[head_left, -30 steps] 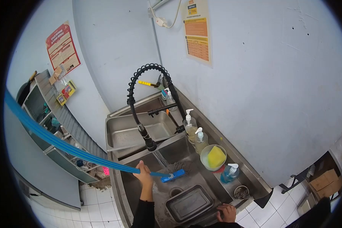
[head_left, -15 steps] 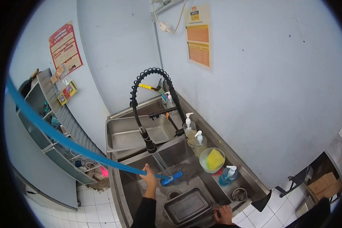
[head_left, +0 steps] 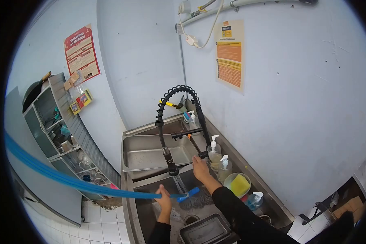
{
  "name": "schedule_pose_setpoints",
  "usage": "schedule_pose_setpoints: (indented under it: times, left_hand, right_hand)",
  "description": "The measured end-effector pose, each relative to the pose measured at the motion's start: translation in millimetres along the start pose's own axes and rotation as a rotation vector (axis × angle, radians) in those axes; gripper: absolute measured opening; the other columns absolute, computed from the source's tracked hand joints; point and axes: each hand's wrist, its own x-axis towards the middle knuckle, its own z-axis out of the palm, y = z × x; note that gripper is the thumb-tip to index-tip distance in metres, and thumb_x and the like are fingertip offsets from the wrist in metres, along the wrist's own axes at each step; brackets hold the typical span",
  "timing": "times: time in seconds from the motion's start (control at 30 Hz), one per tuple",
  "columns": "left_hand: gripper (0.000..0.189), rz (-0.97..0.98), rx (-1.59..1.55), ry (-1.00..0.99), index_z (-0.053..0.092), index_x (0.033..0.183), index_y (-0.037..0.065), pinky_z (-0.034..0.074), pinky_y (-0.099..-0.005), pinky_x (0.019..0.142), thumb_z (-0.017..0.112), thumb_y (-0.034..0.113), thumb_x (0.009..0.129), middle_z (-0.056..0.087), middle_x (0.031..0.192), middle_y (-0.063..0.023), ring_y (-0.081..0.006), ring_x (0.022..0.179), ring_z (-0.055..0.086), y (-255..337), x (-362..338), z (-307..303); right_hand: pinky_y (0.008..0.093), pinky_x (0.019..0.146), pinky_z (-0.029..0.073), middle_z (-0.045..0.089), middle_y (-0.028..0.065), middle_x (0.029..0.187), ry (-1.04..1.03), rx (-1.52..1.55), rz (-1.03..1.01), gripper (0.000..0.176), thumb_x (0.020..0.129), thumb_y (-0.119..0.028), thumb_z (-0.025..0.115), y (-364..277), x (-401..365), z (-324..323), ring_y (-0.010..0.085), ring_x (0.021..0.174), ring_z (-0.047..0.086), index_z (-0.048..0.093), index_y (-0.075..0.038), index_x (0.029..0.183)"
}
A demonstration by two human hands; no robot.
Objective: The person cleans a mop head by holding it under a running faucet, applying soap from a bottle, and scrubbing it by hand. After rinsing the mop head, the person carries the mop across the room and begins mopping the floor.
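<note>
My left hand [head_left: 164,200] is wrapped round a long blue mop handle [head_left: 89,187], which runs from the far left down into the sink. At its end, the blue clamp and grey strands of the mop head [head_left: 195,201] lie in the basin under running water. The water comes from the black spring faucet [head_left: 173,168]. Beyond the mop head, my right hand [head_left: 200,168] is at the faucet's base, beside a black lever [head_left: 203,155]; its fingers look closed, but what they hold is partly hidden. A metal tray [head_left: 205,231] sits in the basin, nearer to me.
Pump bottles [head_left: 214,152], a bowl with a yellow sponge [head_left: 240,185] and a blue soap bottle [head_left: 254,201] line the right ledge. A steel pan [head_left: 156,152] rests over the far basin. Shelves [head_left: 65,138] stand left, near the handle.
My right hand has moved from the sink's near edge up to the faucet's base. My left hand still holds the handle. The view has shifted, and the mop's grey strands show more.
</note>
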Motion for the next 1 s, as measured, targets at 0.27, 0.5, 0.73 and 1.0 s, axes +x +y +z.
schedule_pose_setpoints:
  times: [0.27,0.5,0.73,1.0]
  left_hand:
    - [0.047,-0.069,0.109,-0.032,0.039,0.053,0.006,0.027,-0.0251,0.044,0.050,0.025,0.094,0.037,0.046,0.0018,-0.0054,0.044,0.034,-27.1,0.7,-8.8]
    - [0.046,-0.030,-0.028,0.029,0.037,0.052,0.010,0.020,-0.0244,0.037,0.053,0.023,0.092,0.033,0.043,0.0038,-0.0051,0.037,0.028,16.7,14.8,21.5]
    - [0.046,0.042,-0.210,0.113,0.031,0.053,0.015,0.016,-0.0238,0.035,0.056,0.024,0.091,0.028,0.041,0.0047,-0.0051,0.034,0.023,146.9,30.0,63.7]
    - [0.048,0.176,-0.261,-0.045,0.030,0.051,0.014,0.017,-0.0244,0.036,0.048,0.023,0.095,0.027,0.041,0.0031,-0.0055,0.035,0.022,165.7,17.4,48.9]
  right_hand:
    - [0.0381,0.099,0.038,0.047,0.0163,0.126,-0.331,-0.209,0.090,0.034,0.089,-0.012,0.040,-0.9,4.2,-3.9,0.0334,0.115,0.047,0.049,0.005,0.118]
    - [0.0458,0.104,0.030,0.041,0.0204,0.133,-0.238,-0.061,0.048,0.042,0.090,-0.015,0.044,6.4,-21.2,-15.1,0.0365,0.123,0.039,0.040,0.005,0.127]
    - [0.0408,0.100,0.034,0.047,0.0193,0.127,-0.166,0.552,0.116,0.037,0.086,-0.007,0.054,-73.7,-181.6,-178.2,0.0340,0.120,0.044,0.047,-0.003,0.122]
    - [0.0333,0.076,0.048,0.063,0.0130,0.095,-0.208,0.344,0.533,0.021,0.080,-0.003,0.058,-69.8,-304.5,-267.7,0.0296,0.090,0.061,0.062,-0.008,0.100]
